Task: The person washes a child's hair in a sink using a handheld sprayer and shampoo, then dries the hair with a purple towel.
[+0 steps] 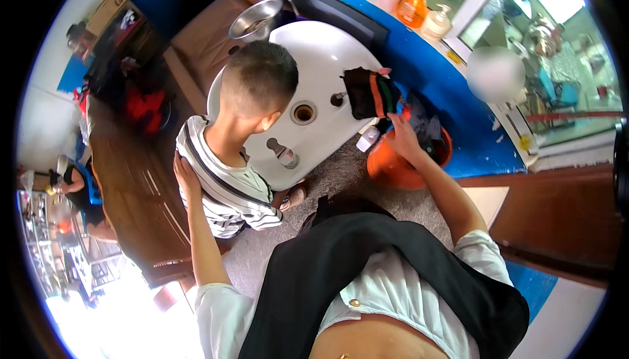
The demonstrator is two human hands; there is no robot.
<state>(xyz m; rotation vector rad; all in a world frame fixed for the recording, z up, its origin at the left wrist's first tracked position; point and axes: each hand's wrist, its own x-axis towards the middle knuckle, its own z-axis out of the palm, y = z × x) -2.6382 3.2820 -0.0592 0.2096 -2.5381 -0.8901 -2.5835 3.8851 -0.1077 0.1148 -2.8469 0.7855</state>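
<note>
A person in a white shirt with dark stripes [216, 182] stands at a white washbasin [341, 48]. My left hand [188, 174] lies flat against this person's back, fingers stretched. On the right, my right hand [402, 137] grips the edge of a dark towel [367, 94] with orange and green bands. The towel hangs over the basin's right rim and partly covers the tap there. Beneath my right hand stands an orange bucket [400, 170] with dark cloths in it. A metal fitting [283, 153] sits on the basin's near side, and its drain [303, 113] shows in the middle.
A metal bowl [257, 19] stands at the basin's far left. Pump bottles, one orange [413, 9], line the window ledge. A brown padded chair [128, 182] is on the left, a brown wooden panel [563, 215] on the right. Other people are at the far left.
</note>
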